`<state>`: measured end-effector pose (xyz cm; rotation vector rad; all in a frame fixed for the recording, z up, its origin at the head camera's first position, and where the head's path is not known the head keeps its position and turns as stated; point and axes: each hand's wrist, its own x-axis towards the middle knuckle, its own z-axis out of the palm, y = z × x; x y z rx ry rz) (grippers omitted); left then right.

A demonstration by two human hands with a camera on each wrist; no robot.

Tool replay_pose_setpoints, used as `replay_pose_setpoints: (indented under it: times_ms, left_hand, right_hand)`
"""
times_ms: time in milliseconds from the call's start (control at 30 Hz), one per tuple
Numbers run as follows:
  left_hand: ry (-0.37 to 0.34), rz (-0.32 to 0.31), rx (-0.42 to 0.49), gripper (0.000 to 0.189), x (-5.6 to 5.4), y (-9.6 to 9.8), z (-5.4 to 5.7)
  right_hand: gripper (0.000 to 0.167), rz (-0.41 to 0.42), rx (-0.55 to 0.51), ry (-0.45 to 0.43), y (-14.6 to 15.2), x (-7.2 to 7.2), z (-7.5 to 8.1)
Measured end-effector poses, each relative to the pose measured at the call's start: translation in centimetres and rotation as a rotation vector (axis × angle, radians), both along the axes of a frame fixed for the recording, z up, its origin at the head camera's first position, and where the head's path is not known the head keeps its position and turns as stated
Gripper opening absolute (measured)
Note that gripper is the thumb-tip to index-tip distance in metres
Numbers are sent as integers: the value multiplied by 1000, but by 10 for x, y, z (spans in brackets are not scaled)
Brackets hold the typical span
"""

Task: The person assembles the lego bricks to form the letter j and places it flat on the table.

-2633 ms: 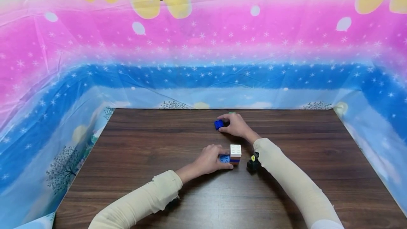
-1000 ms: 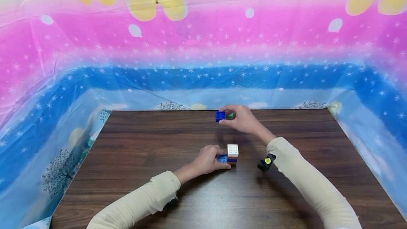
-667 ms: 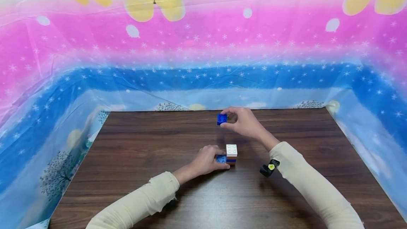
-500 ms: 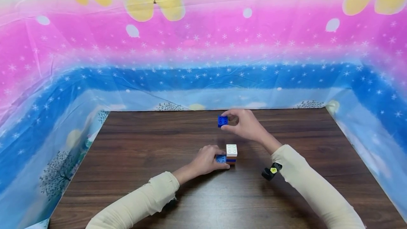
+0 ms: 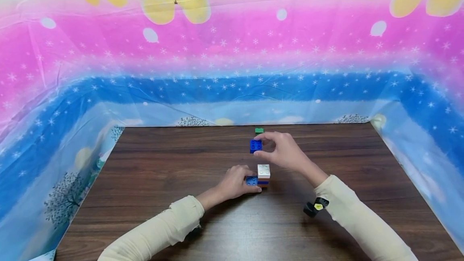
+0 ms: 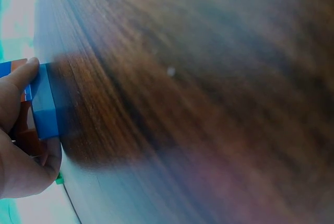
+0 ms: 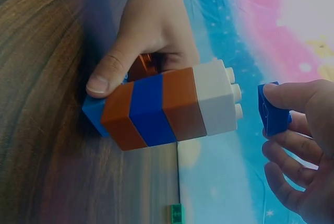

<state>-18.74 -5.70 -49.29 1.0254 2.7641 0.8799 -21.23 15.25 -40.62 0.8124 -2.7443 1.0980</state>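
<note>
My left hand (image 5: 235,183) grips a stack of toy building bricks low down, thumb and fingers around its light blue base brick (image 6: 46,104). Orange (image 7: 125,117), dark blue (image 7: 151,110) and orange layers rise from it, with a white brick (image 5: 263,171) on top, studs bare. Another orange brick (image 7: 141,67) shows behind the stack, partly hidden by the left hand. Between thumb and fingertips, my right hand (image 5: 284,152) pinches a dark blue brick (image 5: 255,146). In the right wrist view this brick is held apart from the white brick's studs, a short gap between them.
A small green brick (image 5: 259,131) lies at the far edge of the wooden table (image 5: 174,152). A printed cloth (image 5: 224,88) with pink and blue bands stands around the back and sides. A black strap device (image 5: 314,207) hangs at the right wrist.
The right hand lifted the dark blue brick near the table's far edge, then brought it back nearer the stack. The green brick now shows behind it. The left hand stays on the stack.
</note>
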Motion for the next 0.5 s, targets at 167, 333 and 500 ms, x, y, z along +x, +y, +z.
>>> replay_pose_setpoints:
  times_ms: [167,333,500]
  left_hand:
    - [-5,-2,4,48,0,0,0]
    - [37,-4,-6,41,-1,1,-2]
    - [50,-9,-13,43,-1,1,-2]
  right_hand:
    - [43,-4,-2,5,3,9,-2]
    - [40,-11,0,-3,6,16,-3]
    - [40,-10,-3,4,11,25,-5]
